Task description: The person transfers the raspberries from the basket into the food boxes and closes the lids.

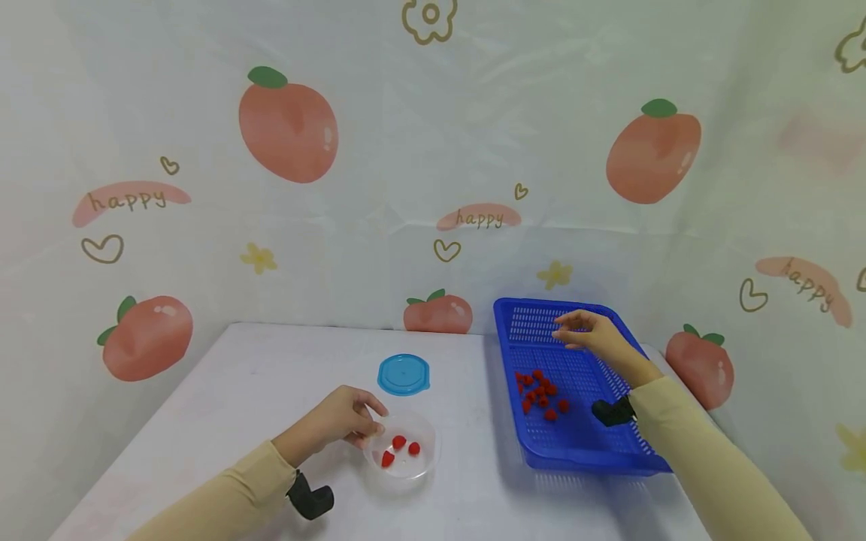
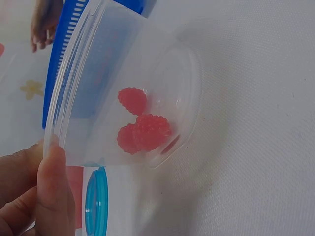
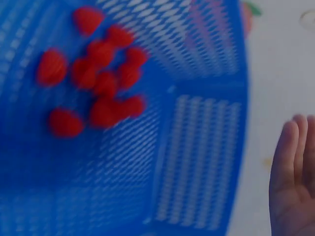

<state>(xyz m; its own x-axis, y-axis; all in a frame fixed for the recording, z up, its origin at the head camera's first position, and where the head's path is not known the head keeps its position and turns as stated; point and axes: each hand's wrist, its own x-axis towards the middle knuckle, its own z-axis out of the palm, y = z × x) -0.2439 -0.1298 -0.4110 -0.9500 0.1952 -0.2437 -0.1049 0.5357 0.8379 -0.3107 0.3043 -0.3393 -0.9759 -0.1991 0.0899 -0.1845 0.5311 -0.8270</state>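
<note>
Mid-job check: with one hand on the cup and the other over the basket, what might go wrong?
The left hand pinches the clear cup at one side of its rim, so a jolt might tip it and spill the three loose berries.

In the blue basket, the berry pile is tightly bunched; the right hand, reaching in, could scatter neighbours or grab two.
</note>
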